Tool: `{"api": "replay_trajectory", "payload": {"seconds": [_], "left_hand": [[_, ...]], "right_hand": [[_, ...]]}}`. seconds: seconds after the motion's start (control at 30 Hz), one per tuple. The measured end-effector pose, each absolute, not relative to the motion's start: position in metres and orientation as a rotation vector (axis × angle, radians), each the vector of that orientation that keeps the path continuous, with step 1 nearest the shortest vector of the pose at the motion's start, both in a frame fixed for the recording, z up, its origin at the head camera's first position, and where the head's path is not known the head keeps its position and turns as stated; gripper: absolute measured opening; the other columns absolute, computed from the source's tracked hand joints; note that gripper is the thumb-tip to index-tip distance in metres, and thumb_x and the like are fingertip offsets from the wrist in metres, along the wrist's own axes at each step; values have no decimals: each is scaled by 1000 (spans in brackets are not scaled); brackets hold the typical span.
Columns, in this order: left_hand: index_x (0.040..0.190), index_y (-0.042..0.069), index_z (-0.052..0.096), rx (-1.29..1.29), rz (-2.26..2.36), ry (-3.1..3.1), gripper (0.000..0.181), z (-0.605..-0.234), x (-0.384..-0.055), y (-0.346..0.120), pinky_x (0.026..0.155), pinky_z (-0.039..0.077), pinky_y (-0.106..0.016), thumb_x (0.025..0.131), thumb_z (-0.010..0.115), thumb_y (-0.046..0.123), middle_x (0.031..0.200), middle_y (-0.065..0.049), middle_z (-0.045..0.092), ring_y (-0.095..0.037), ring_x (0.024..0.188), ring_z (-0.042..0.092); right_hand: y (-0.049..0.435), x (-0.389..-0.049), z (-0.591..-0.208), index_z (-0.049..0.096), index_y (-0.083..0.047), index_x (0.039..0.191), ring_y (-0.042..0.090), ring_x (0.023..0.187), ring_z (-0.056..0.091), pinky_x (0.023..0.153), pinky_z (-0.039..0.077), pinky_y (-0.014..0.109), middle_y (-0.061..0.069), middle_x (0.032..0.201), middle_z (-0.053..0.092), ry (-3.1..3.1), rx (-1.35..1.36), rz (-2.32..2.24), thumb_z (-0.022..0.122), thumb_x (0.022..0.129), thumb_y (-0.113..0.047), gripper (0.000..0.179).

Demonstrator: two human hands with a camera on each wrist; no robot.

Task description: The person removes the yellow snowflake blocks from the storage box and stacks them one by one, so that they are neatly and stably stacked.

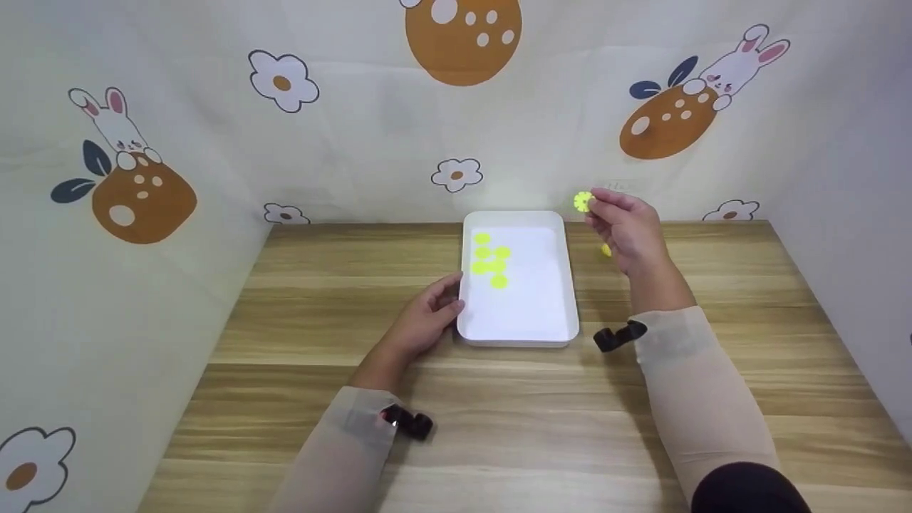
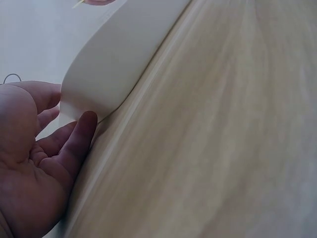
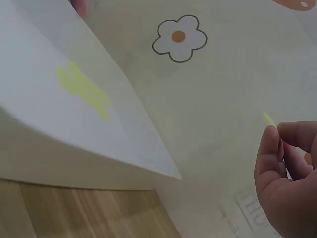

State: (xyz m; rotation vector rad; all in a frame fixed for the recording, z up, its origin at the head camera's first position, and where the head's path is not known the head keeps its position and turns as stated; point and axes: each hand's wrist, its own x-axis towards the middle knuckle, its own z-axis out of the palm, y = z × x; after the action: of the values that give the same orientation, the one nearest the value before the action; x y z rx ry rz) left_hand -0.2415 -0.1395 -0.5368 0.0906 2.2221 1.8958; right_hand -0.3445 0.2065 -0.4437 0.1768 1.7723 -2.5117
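In the head view my right hand (image 1: 627, 228) pinches a thin, bright yellow notched plastic disc (image 1: 583, 201) between thumb and fingertips, above and right of a white tray (image 1: 531, 313). The disc (image 3: 269, 119) shows edge-on in the right wrist view. Several more yellow discs (image 1: 482, 252) lie in the tray's upper left part, some touching or overlapping. My left hand (image 1: 426, 317) rests against the tray's left side. In the left wrist view its fingertips touch the outer wall (image 2: 111, 64) of the tray.
A yellow piece (image 1: 606, 250) is partly hidden behind my right hand. The tray stands on a wood-grain table (image 1: 285, 313), near its back edge. Behind rises a cream cloth (image 1: 385, 128) printed with flowers, rabbits and orange fruit. Small black cameras (image 1: 618, 336) sit on both wrists.
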Motion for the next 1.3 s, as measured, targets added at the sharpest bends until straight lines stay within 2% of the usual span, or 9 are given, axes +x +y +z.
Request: {"api": "replay_trajectory", "payload": {"seconds": [0.23,0.43,0.6,0.77,1.03,1.3], "left_hand": [[161,18,49,90,1872,2239,57,-535,-241,-139,120,52,-43,106,66,16,156,-13,59,-28,142,60],[162,12,47,114,1895,2225,57,-536,-241,-140,119,52,-44,107,64,13,157,-16,58,-31,142,59],[162,11,47,126,1900,2218,57,-537,-242,-141,119,52,-44,107,64,13,157,-17,58,-32,142,59],[161,15,49,100,1889,2226,57,-535,-241,-141,119,52,-44,106,66,15,156,-15,59,-30,142,59],[161,15,49,119,1925,2200,58,-537,-241,-141,117,54,-41,106,66,13,158,-15,58,-30,143,60],[161,11,48,139,1939,2196,57,-537,-241,-140,120,52,-41,106,64,11,161,-17,55,-30,147,56]], "right_hand": [[226,-341,-456,73,-5,128,13,87,72,88,64,21,2,112,74,1867,239,-2479,77,99,-14,30],[242,-346,-470,66,-3,138,14,94,71,94,64,24,3,120,70,1885,303,-2436,75,101,-14,40],[258,-353,-484,66,-6,138,14,100,70,100,62,27,1,121,67,1932,417,-2316,71,103,-15,36],[271,-358,-496,62,-4,143,13,103,68,97,62,25,0,122,65,1973,467,-2241,68,105,-12,40],[277,-356,-502,58,-1,145,12,94,69,85,64,23,1,117,67,2047,499,-2124,69,104,-10,44],[278,-359,-508,59,-1,145,9,97,71,87,64,21,-2,116,69,2131,519,-2052,71,102,-11,46]]}}
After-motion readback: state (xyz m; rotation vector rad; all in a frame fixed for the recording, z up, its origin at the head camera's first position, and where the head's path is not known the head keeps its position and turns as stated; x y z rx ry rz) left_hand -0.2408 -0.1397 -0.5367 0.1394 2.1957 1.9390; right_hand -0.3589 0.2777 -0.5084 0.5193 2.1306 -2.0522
